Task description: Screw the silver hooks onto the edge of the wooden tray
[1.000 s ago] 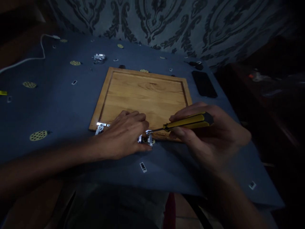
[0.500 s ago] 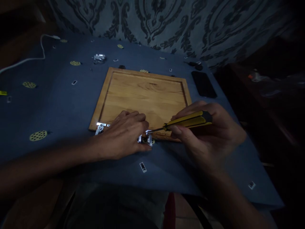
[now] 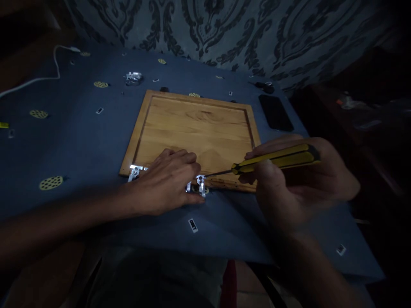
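Observation:
A framed wooden panel (image 3: 192, 132), like a small cabinet door, lies flat on the cloth. My left hand (image 3: 170, 179) rests palm-down over its near edge, fingers curled and thumb pressed against a shiny metal hinge (image 3: 201, 184). Part of that hinge is covered by the hand. Another metal hinge (image 3: 134, 172) shows at the panel's near left corner, just left of my fingers. My right hand (image 3: 295, 179) grips a screwdriver (image 3: 276, 159) by its yellow and black handle. The shaft points left, its tip close to the right-hand hinge; contact I cannot tell.
A dark phone (image 3: 275, 112) lies right of the panel, with a black object (image 3: 265, 87) behind it. Loose metal hardware (image 3: 133, 78) sits at the back left. A white cable (image 3: 58, 68) runs along the left. The patterned wall (image 3: 205, 30) bounds the back.
My right hand has moved right with the screwdriver, drawing its tip back from over the hinge, so more of the hinge shows. My left hand stays put.

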